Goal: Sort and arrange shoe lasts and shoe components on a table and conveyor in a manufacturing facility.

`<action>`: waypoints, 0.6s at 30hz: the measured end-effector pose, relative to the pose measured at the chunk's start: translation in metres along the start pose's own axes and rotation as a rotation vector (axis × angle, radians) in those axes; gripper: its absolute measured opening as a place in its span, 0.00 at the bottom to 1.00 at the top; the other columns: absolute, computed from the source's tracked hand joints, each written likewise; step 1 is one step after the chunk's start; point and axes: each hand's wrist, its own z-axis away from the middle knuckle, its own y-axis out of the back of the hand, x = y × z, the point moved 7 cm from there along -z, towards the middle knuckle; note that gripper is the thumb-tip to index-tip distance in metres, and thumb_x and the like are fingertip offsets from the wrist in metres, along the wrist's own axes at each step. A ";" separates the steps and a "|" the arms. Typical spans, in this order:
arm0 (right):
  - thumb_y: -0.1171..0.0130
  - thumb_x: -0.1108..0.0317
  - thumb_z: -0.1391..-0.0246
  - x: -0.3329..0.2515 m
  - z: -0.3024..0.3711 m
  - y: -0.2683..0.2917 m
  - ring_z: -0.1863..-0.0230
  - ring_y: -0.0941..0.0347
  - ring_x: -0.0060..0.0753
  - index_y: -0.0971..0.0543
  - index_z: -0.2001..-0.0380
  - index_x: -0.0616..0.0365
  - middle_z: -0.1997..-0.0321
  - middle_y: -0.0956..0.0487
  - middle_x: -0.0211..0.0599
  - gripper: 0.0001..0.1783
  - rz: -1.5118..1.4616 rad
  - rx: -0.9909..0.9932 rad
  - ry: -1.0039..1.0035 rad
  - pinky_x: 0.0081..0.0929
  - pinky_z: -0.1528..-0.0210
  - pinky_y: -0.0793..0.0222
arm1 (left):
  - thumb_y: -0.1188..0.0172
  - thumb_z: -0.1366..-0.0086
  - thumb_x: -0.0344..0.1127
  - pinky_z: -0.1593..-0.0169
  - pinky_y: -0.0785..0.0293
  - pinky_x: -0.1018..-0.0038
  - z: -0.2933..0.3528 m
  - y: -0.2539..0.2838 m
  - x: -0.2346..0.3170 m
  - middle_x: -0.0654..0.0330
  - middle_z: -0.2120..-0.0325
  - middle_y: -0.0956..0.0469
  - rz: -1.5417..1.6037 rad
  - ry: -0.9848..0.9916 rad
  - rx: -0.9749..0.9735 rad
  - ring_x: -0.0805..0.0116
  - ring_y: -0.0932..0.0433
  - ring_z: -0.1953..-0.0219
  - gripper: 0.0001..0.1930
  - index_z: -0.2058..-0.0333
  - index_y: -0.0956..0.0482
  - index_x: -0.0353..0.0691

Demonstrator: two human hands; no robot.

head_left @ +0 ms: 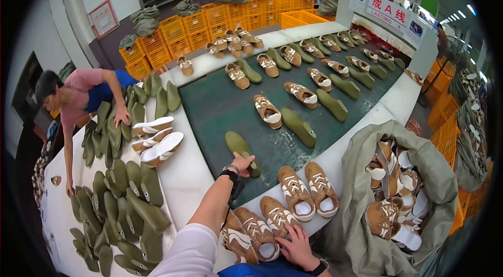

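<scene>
My left hand point(242, 164) grips the near end of a green shoe last point(236, 143) that lies on the dark green belt point(209, 104). At the front edge, my right hand point(296, 245) rests its spread fingers against the heel of a brown sneaker point(275, 215) with white laces. Two more sneakers stand close on its left. Just beyond it, a pair of sneakers point(301, 193) sits side by side on the white ledge. Farther up the belt, brown sneakers point(267, 111) and green lasts point(298, 128) lie in rows.
Piles of green lasts point(126, 209) and white-soled shoes point(162, 148) cover the white table at left, where a co-worker point(84, 93) in pink reaches in. A grey-green sack point(356, 172) of sneakers stands at right. Orange crates point(194, 23) line the back wall.
</scene>
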 end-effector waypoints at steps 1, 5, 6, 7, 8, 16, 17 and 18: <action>0.37 0.63 0.65 -0.001 0.000 -0.001 0.40 0.48 0.51 0.25 0.56 0.36 0.40 0.42 0.38 0.26 0.003 -0.013 0.015 0.51 0.43 0.50 | 0.42 0.46 0.53 0.76 0.23 0.70 0.010 0.006 -0.004 0.44 0.65 0.26 0.016 0.009 0.009 0.59 0.22 0.76 0.56 0.41 0.81 0.37; 0.36 0.62 0.66 -0.004 -0.003 -0.003 0.40 0.49 0.55 0.26 0.55 0.37 0.40 0.43 0.44 0.28 0.029 -0.028 0.081 0.51 0.43 0.50 | 0.43 0.46 0.52 0.54 0.29 0.71 0.081 0.054 -0.005 0.49 0.61 0.24 -0.490 -0.487 0.022 0.62 0.23 0.62 0.40 0.41 0.46 0.35; 0.36 0.62 0.66 -0.002 -0.003 -0.004 0.40 0.49 0.55 0.26 0.54 0.37 0.40 0.43 0.45 0.28 0.024 -0.040 0.066 0.51 0.43 0.50 | 0.44 0.44 0.51 0.52 0.31 0.70 0.106 0.067 -0.015 0.48 0.59 0.24 -0.377 -0.489 -0.013 0.62 0.25 0.58 0.38 0.41 0.45 0.34; 0.35 0.62 0.67 0.000 -0.003 -0.006 0.40 0.50 0.56 0.26 0.54 0.38 0.40 0.44 0.45 0.29 0.019 -0.055 0.056 0.51 0.42 0.50 | 0.45 0.43 0.50 0.50 0.33 0.70 0.138 0.082 -0.022 0.48 0.58 0.25 -0.261 -0.491 -0.040 0.61 0.26 0.55 0.36 0.42 0.43 0.34; 0.35 0.63 0.68 0.000 -0.003 -0.005 0.39 0.51 0.57 0.27 0.54 0.38 0.39 0.45 0.46 0.30 0.018 -0.058 0.071 0.52 0.42 0.51 | 0.46 0.42 0.48 0.51 0.32 0.71 0.167 0.101 -0.040 0.48 0.57 0.25 -0.152 -0.509 -0.042 0.62 0.26 0.55 0.34 0.42 0.43 0.34; 0.35 0.68 0.69 -0.008 0.000 -0.013 0.39 0.53 0.61 0.27 0.54 0.44 0.38 0.49 0.50 0.30 0.005 -0.090 0.145 0.51 0.41 0.53 | 0.37 0.54 0.43 0.48 0.35 0.62 0.352 0.233 -0.305 0.46 0.54 0.32 -0.699 -0.122 1.074 0.50 0.36 0.48 0.32 0.50 0.34 0.38; 0.35 0.69 0.69 -0.005 0.001 -0.013 0.39 0.53 0.61 0.27 0.54 0.44 0.38 0.49 0.50 0.31 0.016 -0.078 0.125 0.51 0.41 0.52 | 0.37 0.55 0.44 0.48 0.35 0.61 0.357 0.224 -0.313 0.46 0.54 0.32 -0.579 -0.036 1.057 0.50 0.35 0.49 0.33 0.48 0.35 0.44; 0.35 0.69 0.69 -0.004 0.002 -0.012 0.39 0.53 0.61 0.27 0.54 0.44 0.37 0.49 0.50 0.31 0.020 -0.066 0.121 0.51 0.41 0.52 | 0.37 0.55 0.44 0.49 0.34 0.61 0.364 0.218 -0.316 0.46 0.55 0.30 -0.572 -0.001 1.059 0.50 0.33 0.50 0.34 0.47 0.36 0.46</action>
